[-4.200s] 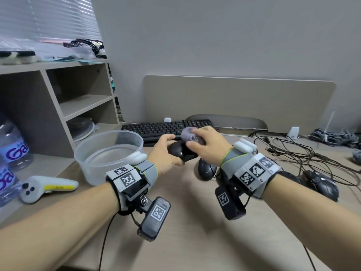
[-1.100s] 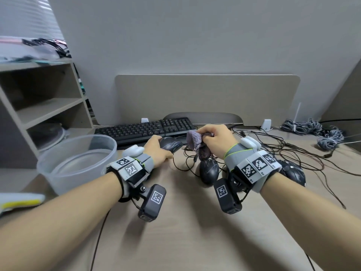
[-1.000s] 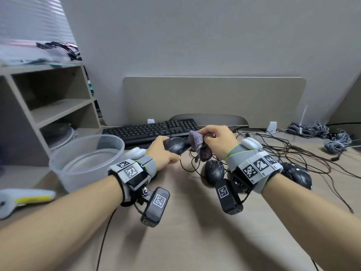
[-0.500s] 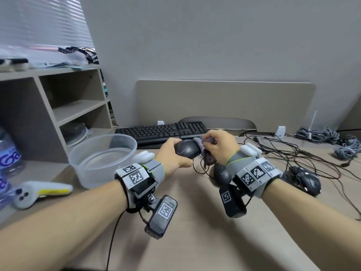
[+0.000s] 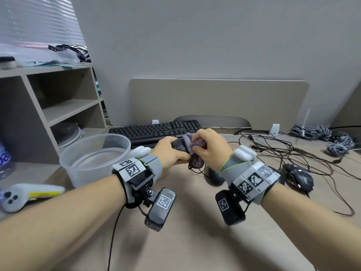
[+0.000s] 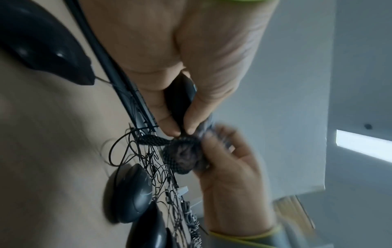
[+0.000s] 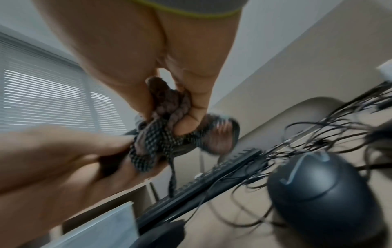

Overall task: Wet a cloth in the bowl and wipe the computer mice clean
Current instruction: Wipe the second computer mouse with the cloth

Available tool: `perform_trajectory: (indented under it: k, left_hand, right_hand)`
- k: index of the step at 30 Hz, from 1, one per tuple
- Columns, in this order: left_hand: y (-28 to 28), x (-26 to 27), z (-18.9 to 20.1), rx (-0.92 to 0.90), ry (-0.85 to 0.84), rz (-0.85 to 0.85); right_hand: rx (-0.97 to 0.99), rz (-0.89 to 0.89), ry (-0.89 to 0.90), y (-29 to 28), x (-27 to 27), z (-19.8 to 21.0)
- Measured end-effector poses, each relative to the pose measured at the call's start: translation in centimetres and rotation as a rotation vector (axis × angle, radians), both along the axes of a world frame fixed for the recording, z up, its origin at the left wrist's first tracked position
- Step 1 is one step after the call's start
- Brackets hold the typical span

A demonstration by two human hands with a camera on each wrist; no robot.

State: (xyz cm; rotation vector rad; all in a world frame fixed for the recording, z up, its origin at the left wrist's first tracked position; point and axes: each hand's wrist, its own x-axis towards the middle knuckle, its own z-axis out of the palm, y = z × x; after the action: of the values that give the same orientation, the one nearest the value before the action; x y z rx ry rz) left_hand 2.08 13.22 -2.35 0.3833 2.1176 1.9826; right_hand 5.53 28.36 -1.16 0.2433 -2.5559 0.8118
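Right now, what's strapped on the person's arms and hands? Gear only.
Forearms are bare, no sleeves. Left hand and right hand each have a grey wrist wrap with yellow-green edging, a white block with black-and-white square markers, a white rounded pod on top and a black tagged camera module hanging below. A thin black cable drops from the left wrist unit; the right wrist unit looks alike.

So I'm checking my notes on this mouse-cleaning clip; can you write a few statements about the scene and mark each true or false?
1. The left hand holds a black mouse. True.
2. The right hand holds the cloth against that mouse. True.
3. The cloth lies in the bowl. False: the right hand grips it, away from the bowl.
4. The keyboard sits on a shelf. False: it lies on the desk, behind the hands.
5. Other mice lie on the desk. True.
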Motion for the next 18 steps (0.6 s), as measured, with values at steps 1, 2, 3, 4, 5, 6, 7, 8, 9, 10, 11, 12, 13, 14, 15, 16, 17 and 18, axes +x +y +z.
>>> perform_trajectory:
  k: [1, 2, 3, 4, 5, 6, 7, 8, 9, 10, 11, 12, 13, 14, 15, 16, 17, 18]
  left_hand:
    - [0.0, 0.1, 0.0, 0.037, -0.042, 0.003]
    - [-0.1, 0.1, 0.1, 0.079, -0.075, -0.01]
    - [-0.1, 0.1, 0.2, 0.11, -0.098, -0.028]
    - [-0.2, 0.0, 0.3, 0.131, -0.116, -0.041]
    - [-0.3, 0.0, 0.4, 0.136, -0.121, -0.049]
    - [-0.3, -0.1, 0.4, 0.142, -0.122, -0.05]
    - [-0.3, -0.1, 0.4, 0.149, -0.13, -0.046]
    - [-0.3, -0.1, 0.4, 0.161, -0.145, -0.038]
    - [-0.2, 0.0, 0.4, 0.172, -0.154, -0.036]
    - [-0.1, 0.0, 0.4, 0.18, -0.155, -0.039]
    - [0.0, 0.0, 0.4, 0.176, -0.147, -0.04]
    - [0.0, -0.1, 0.5, 0.166, -0.134, -0.043]
    - [-0.1, -0.2, 0.5, 0.15, -0.121, -0.047]
    - [-0.1, -0.2, 0.5, 0.132, -0.111, -0.05]
    - [-0.1, -0.1, 0.5, 0.112, -0.103, -0.048]
    - [0.0, -0.1, 0.4, 0.095, -0.095, -0.042]
    - [0.1, -0.1, 0.3, 0.082, -0.091, -0.035]
    - [0.2, -0.1, 0.4, 0.081, -0.089, -0.029]
  right_hand:
    - [-0.004, -0.054, -0.016, 0.7, -0.4, 0.0]
    - [-0.003, -0.103, -0.028, 1.2, -0.8, -0.2]
    - [0.002, -0.12, -0.027, 1.3, -0.7, -0.5]
    - [0.004, -0.098, -0.019, 1.1, -0.5, -0.7]
    - [-0.007, -0.055, -0.012, 0.6, -0.3, -0.8]
    - [-0.021, -0.02, -0.008, 0.2, -0.1, -1.0]
    - [-0.025, -0.016, -0.006, 0.2, -0.2, -1.0]
    - [-0.022, -0.045, -0.009, 0.5, -0.4, -0.9]
    - [-0.018, -0.087, -0.019, 0.8, -0.6, -0.8]
    - [-0.011, -0.118, -0.028, 1.0, -0.7, -0.7]
    - [-0.006, -0.118, -0.025, 1.0, -0.7, -0.8]
    - [-0.004, -0.084, -0.017, 0.7, -0.6, -0.8]
    - [-0.005, -0.041, -0.007, 0.4, -0.4, -0.8]
    - [-0.003, -0.018, 0.0, 0.3, -0.3, -0.9]
    - [0.007, -0.023, 0.003, 0.4, -0.3, -0.9]
    - [0.011, -0.051, -0.002, 0.8, -0.4, -0.7]
    - [0.005, -0.079, -0.007, 1.0, -0.5, -0.7]
    - [-0.007, -0.085, -0.005, 1.1, -0.5, -0.6]
